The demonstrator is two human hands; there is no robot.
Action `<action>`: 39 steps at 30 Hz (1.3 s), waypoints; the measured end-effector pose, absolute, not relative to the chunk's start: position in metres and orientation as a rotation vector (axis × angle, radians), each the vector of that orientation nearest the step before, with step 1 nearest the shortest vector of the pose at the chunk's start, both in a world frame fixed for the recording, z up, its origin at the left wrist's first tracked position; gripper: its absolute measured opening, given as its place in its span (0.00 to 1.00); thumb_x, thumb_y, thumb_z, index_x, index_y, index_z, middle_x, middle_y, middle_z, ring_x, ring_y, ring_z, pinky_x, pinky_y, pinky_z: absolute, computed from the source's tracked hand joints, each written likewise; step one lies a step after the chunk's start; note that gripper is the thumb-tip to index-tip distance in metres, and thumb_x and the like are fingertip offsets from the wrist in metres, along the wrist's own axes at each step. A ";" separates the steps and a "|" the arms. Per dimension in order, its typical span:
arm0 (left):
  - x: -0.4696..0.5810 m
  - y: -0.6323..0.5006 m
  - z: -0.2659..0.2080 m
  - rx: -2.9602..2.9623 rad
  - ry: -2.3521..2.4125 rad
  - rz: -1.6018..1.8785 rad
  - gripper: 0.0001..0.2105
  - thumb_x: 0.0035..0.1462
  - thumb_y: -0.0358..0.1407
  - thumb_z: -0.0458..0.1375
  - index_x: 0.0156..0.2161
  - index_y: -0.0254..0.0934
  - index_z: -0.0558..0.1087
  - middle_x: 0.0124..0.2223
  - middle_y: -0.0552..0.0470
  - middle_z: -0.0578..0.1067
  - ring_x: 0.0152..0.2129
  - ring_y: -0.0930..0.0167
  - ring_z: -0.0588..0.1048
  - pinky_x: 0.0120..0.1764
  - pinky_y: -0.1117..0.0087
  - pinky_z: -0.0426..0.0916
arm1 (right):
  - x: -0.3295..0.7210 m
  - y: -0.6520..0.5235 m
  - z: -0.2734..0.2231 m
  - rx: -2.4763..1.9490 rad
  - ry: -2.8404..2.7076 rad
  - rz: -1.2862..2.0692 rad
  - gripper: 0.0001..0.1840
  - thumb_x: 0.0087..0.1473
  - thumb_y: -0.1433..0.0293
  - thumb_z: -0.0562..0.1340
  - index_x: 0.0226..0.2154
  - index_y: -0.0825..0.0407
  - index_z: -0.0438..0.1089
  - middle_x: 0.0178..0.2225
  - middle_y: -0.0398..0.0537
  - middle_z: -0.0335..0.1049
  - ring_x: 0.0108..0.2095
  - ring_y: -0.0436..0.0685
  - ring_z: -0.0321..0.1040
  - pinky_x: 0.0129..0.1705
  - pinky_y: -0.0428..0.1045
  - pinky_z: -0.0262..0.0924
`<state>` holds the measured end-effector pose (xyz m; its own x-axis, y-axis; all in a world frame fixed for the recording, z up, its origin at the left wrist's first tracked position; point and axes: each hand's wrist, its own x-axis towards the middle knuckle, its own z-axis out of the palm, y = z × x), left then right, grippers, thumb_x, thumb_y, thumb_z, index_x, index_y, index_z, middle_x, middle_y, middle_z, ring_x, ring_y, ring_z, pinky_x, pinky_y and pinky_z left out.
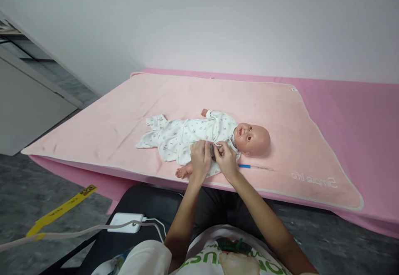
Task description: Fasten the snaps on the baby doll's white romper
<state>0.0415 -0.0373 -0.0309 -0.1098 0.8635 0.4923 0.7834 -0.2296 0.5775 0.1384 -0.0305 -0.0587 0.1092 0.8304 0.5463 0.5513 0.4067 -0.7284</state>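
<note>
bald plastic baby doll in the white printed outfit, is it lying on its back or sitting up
Lying on its back: the doll stretches along the pale pink fabric blanket, face and front turned upward.

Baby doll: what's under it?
The doll lies on a pale pink blanket, spread over a brighter pink cover. The blanket patch directly beneath the doll is hidden by its body and clothes.
</note>
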 end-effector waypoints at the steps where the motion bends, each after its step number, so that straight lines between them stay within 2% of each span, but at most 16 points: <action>1: 0.042 -0.037 -0.031 2.025 1.886 1.265 0.17 0.63 0.36 0.39 0.30 0.38 0.68 0.28 0.50 0.69 0.29 0.68 0.66 0.37 0.66 0.58 | 0.138 -0.030 -0.059 -1.264 -1.567 0.318 0.12 0.57 0.64 0.53 0.30 0.53 0.68 0.15 0.37 0.58 0.16 0.47 0.57 0.23 0.43 0.51; 23: 0.041 -0.035 -0.033 2.025 1.895 1.318 0.17 0.63 0.37 0.40 0.27 0.37 0.66 0.26 0.51 0.68 0.27 0.69 0.65 0.35 0.66 0.57 | 0.138 -0.029 -0.063 -1.256 -1.586 0.211 0.12 0.57 0.64 0.53 0.29 0.53 0.67 0.14 0.37 0.57 0.16 0.46 0.56 0.22 0.42 0.51; 32: 0.042 -0.035 -0.034 2.027 1.915 1.312 0.18 0.63 0.39 0.40 0.25 0.38 0.65 0.24 0.51 0.67 0.26 0.69 0.64 0.33 0.66 0.57 | 0.139 -0.029 -0.064 -1.224 -1.621 0.156 0.10 0.57 0.67 0.53 0.29 0.53 0.66 0.15 0.38 0.61 0.16 0.46 0.58 0.21 0.42 0.51; 39: 0.022 -0.031 -0.024 1.958 1.800 1.286 0.18 0.62 0.40 0.42 0.27 0.38 0.69 0.27 0.51 0.72 0.28 0.69 0.68 0.35 0.67 0.60 | 0.139 -0.030 -0.062 -1.234 -1.599 0.203 0.07 0.53 0.69 0.54 0.26 0.52 0.63 0.14 0.34 0.55 0.15 0.46 0.56 0.21 0.42 0.50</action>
